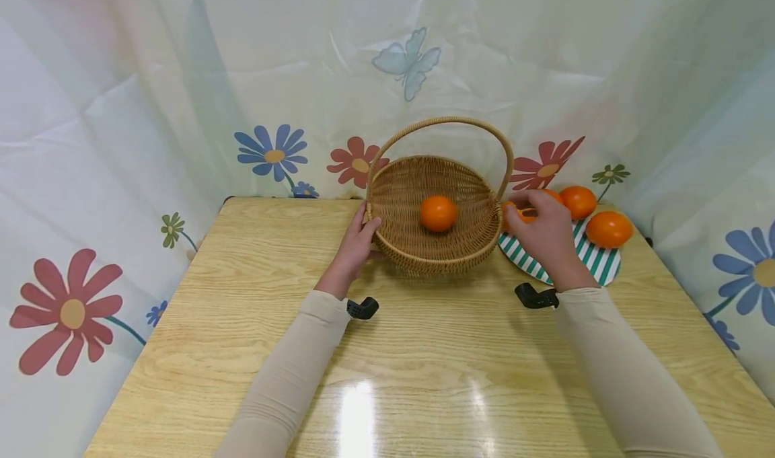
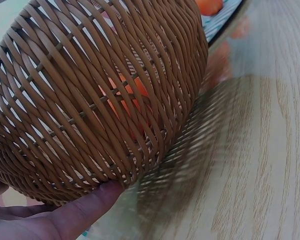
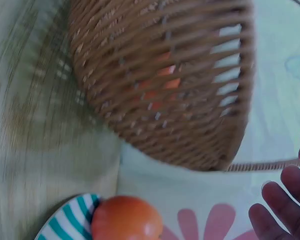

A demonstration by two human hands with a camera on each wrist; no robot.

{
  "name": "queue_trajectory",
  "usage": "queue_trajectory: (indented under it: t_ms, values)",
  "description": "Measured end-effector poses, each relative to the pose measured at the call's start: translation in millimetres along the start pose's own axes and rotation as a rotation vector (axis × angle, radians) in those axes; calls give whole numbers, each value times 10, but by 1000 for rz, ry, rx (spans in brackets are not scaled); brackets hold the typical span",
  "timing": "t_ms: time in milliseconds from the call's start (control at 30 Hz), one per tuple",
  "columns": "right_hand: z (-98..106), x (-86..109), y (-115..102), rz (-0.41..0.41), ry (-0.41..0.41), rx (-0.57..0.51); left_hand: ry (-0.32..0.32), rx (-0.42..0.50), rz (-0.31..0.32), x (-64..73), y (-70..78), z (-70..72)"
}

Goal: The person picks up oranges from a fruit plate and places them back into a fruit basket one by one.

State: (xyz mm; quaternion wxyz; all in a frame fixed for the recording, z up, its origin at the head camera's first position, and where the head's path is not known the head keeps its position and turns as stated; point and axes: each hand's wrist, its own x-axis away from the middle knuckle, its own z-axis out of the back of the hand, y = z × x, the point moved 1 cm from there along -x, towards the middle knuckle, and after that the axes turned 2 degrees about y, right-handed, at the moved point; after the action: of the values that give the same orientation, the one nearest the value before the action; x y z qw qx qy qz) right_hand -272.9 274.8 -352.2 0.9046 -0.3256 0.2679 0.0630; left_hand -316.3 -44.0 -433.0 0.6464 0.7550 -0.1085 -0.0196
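A brown wicker basket [image 1: 399,192] with a tall hoop handle stands toward the back of the table, its opening facing me. Inside lies one round orange fruit [image 1: 438,214], partly visible through the weave in both wrist views. My left hand [image 1: 354,246] grips the basket's left side, thumb by the rim; in the left wrist view a finger [image 2: 85,210] lies against the wickerwork. Just right of the basket's rim is my right hand [image 1: 545,233]. Its fingers [image 3: 287,200] are extended and hold nothing in the right wrist view.
A green-and-white striped plate [image 1: 599,259] sits right of the basket with several orange fruits [image 1: 609,229] on it, some partly behind my right hand. A flowered curtain [image 1: 303,54] hangs behind the wooden table [image 1: 254,263].
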Motion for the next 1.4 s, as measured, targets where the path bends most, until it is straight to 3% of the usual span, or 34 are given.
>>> queue_trajectory:
  t_ms: [233, 533, 767, 933, 1400]
  values:
    - [11, -33, 159, -77, -49, 5, -28, 18, 12, 7, 7, 9]
    - [-55, -114, 384, -123, -98, 67, 10, 3, -5, 8, -7, 13]
    - [-95, -205, 488, -172, -215, 110, 15, -11, -13, -2, -13, 13]
    - [-141, -255, 567, -164, -263, 148, -6, -9, -18, 2, -15, 14]
    - [-334, -380, 745, -173, -400, 213, 22, -23, -32, -11, -25, 5]
